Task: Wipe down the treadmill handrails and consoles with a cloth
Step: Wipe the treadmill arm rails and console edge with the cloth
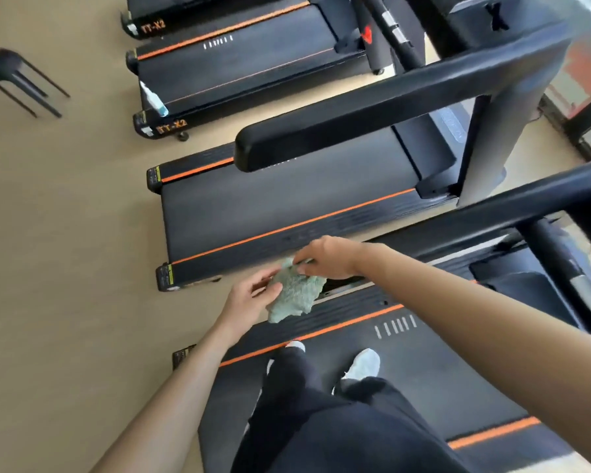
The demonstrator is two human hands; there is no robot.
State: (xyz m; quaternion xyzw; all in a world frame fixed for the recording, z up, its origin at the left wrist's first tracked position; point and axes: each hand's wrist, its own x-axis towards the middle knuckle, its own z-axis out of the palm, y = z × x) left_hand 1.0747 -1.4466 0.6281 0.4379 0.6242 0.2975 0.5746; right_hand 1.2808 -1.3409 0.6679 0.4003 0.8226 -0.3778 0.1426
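I hold the crumpled green cloth (294, 297) between both hands, above the left edge of the treadmill (423, 377) I stand on. My right hand (326, 257) pinches its far top edge with curled fingertips. My left hand (249, 297) grips its left side between thumb and fingers. The cloth hangs below my right hand, just near of the black handrail (492, 213).

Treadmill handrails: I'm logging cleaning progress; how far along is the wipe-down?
Done: no wiped surface can be told apart. In hand: the left hand and right hand both hold the green cloth by the end of the near handrail, seemingly refolding it. Left: likely that handrail, the neighbouring handrail, and consoles, out of view.
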